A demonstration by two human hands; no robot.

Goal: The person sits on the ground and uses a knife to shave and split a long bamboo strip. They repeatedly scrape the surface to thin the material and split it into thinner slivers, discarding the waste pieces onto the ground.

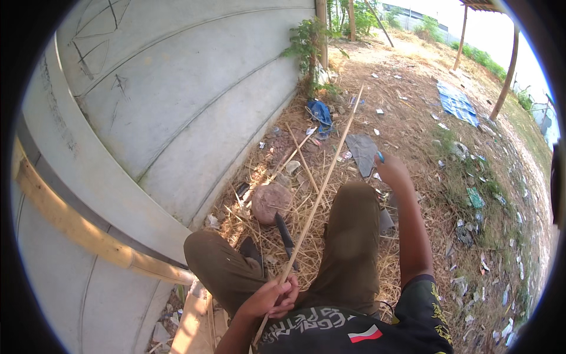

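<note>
My left hand [274, 298] is closed around a long, thin, pale bamboo strip [321, 197] near its lower end, close to my lap. The strip slants up and away between my knees, its far tip high over the ground. Stretched out ahead on the right, my right hand [394, 172] is closed, with a small blue thing [380, 157] showing at its fingers; its kind cannot be made out. A dark knife-like tool [285, 234] lies between my legs, against a round reddish-brown block [272, 202].
Cut strips and straw litter [303, 236] cover the ground around my feet. A grey panel wall [194, 76] rises on the left, with a bamboo pole [88, 233] beside it. Ahead lie a grey cloth [362, 152], a blue cloth [319, 113] and a blue sheet [457, 103].
</note>
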